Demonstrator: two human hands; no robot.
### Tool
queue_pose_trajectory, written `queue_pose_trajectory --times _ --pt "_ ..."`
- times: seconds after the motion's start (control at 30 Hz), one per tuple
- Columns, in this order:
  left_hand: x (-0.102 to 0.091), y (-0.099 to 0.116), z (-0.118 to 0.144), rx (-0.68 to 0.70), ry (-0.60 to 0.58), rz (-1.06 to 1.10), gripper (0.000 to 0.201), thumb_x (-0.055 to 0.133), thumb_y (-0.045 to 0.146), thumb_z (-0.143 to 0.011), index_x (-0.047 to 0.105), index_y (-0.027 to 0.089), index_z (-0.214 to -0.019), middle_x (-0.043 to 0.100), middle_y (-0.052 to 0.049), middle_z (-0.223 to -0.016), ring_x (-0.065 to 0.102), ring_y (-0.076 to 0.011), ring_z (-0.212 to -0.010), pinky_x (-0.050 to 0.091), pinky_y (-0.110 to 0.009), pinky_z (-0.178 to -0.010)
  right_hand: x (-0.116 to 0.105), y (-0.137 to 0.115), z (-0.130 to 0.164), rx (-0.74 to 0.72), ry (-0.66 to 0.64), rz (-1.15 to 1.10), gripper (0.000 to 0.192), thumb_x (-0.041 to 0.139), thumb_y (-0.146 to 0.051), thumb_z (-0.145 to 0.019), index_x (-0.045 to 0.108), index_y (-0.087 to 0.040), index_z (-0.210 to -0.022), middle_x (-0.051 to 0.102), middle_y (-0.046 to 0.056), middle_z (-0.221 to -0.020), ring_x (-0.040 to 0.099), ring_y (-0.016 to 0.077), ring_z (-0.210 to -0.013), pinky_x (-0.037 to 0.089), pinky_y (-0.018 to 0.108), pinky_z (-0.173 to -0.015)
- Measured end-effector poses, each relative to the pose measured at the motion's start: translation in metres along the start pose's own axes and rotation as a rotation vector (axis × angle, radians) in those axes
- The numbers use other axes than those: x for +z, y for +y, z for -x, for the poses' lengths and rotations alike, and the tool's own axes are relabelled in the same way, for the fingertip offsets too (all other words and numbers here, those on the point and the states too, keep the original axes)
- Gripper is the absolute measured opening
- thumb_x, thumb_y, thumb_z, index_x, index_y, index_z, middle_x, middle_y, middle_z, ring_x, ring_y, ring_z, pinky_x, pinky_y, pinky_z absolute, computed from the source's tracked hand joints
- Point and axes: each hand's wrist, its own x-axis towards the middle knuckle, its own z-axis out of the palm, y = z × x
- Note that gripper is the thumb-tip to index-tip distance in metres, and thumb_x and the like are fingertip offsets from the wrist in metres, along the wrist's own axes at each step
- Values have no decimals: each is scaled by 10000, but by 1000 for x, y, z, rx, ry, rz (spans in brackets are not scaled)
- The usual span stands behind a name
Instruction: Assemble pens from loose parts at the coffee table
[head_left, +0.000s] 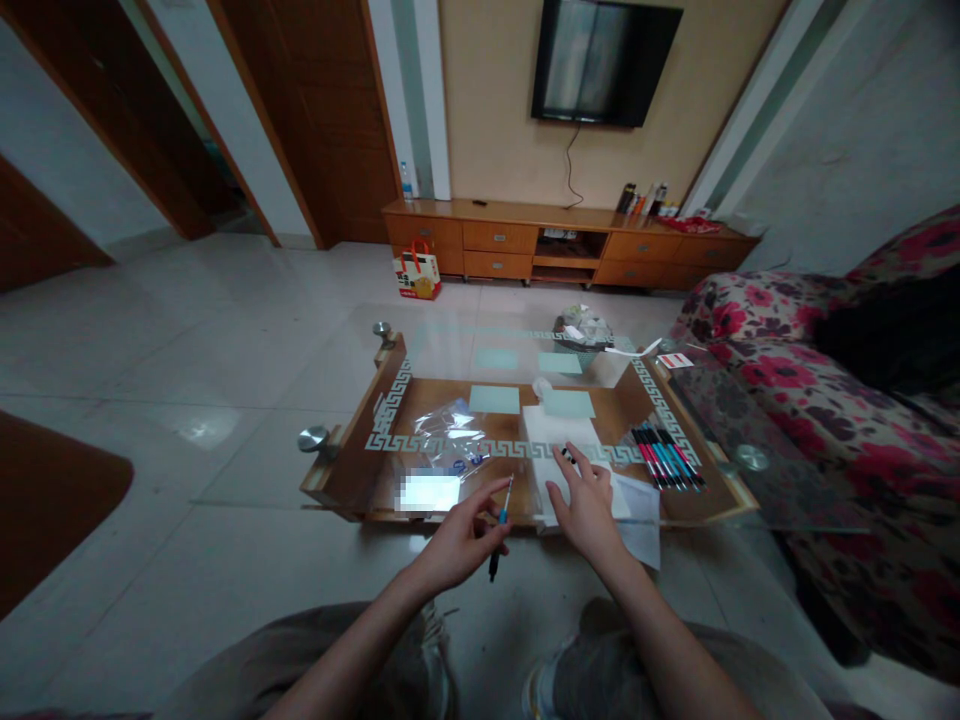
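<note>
My left hand (466,535) is closed around a pen (502,518) with a blue grip and a black lower end. A thin pale refill sticks out of its top, next to my index finger. To the right, my right hand (589,500) reaches over a white box or stack of paper (536,440), thumb and fingers apart. Small black pieces (569,455) lie at its fingertips; whether the fingers touch them I cannot tell. Several pens (664,458) in pink, blue and black lie side by side on the glass table (442,512), right of my right hand.
A clear plastic bag (450,435) and a bright, blurred-out rectangle (427,492) are left of the box. A white sheet (639,520) overhangs the table's front edge. At the back sits a crumpled bag (583,328). A flowered sofa (795,390) borders the right side.
</note>
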Motion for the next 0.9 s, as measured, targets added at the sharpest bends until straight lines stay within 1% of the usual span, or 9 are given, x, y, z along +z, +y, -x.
queue_pose_trajectory --times 0.2,0.27,0.33,0.43,0.5,0.6,0.67,0.77,0.9 --pt "0 2 0 -9 -4 -6 610 659 358 -875 432 307 -1438 517 -24 -1026 683 -114 -691 578 -278 -662 3 4 -3 -21 41 -111 486 503 -253 -913 548 -253 -1397 530 94 -1425 489 327 -1098 418 513 -943" --pt "0 1 0 -10 -1 -9 610 660 356 -873 437 303 -1439 519 -26 -1027 682 -114 -694 576 -281 -665 -1 3 -5 -35 70 -216 441 487 -247 -923 592 -234 -1351 581 113 -1359 510 313 -1123 408 513 -975" --pt "0 1 0 -10 2 -26 598 656 356 -874 455 293 -1433 532 -32 -1031 674 -109 -683 571 -281 -659 -6 0 -7 -27 86 -374 384 483 -261 -933 640 -228 -1281 633 119 -1274 540 292 -1133 426 486 -973" --pt "0 0 -1 -15 -18 -93 557 640 350 -878 500 275 -1411 566 -45 -1039 655 -100 -657 544 -254 -615 -11 -6 -9 100 43 -676 284 523 -330 -930 701 -222 -1124 688 106 -1128 615 252 -1023 506 391 -831" --pt "-1 -1 -2 -21 -45 -150 543 620 339 -885 508 262 -1411 596 -48 -1014 641 -100 -640 505 -222 -558 -11 -9 -10 204 -7 -867 261 591 -386 -895 710 -207 -1043 705 94 -1022 643 224 -907 520 340 -743" --pt "-2 -4 -2 -32 -59 -214 547 591 325 -894 496 246 -1427 632 -36 -927 609 -99 -607 461 -203 -514 -8 -11 -11 294 -27 -1076 372 699 -430 -816 687 -199 -1107 691 62 -915 641 189 -804 516 307 -701" --pt "-2 -6 -1 -26 -53 -252 538 583 315 -895 505 241 -1423 643 -23 -879 592 -97 -601 468 -211 -540 -6 -12 -11 327 -31 -1143 421 735 -440 -785 681 -194 -1123 676 50 -887 627 173 -767 505 292 -677" --pt "-3 -8 0 -10 -51 -279 519 576 302 -898 523 241 -1410 653 -19 -870 586 -98 -617 481 -225 -583 -6 -15 -10 350 -59 -1171 368 752 -448 -772 698 -182 -1021 671 49 -861 606 165 -737 487 285 -654" --pt "-2 -7 0 -9 -58 -272 520 569 302 -898 524 224 -1411 657 -24 -856 575 -102 -608 477 -229 -576 -9 -19 -9 353 -77 -1184 362 760 -456 -766 699 -179 -990 676 51 -844 598 169 -729 483 298 -667"
